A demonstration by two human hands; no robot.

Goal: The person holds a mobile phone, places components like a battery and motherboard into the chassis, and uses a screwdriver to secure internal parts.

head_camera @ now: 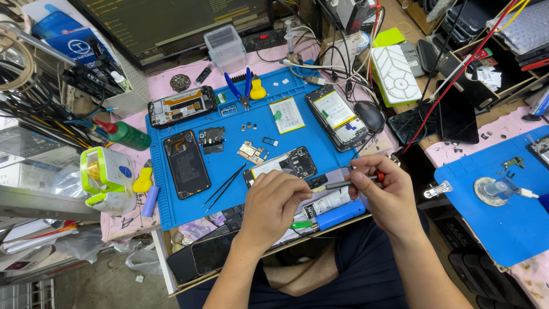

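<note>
The right hand (pixel 384 197) is pinching a slim precision screwdriver (pixel 347 183) with a red cap, held level, while the left hand (pixel 273 201) is curling closed around its tip end just off the near edge of the blue repair mat (pixel 229 123), whatever is between those fingers being hidden; judging by the pose, a steady, light pinch with the shaft kept level over the mat would serve best. The mat is lying on a crowded workbench and carrying opened phones (pixel 335 117), a black back cover (pixel 186 163), tweezers (pixel 224 184) and blue cutters (pixel 240 90), with a monitor (pixel 171 23) standing at the far edge.
</note>
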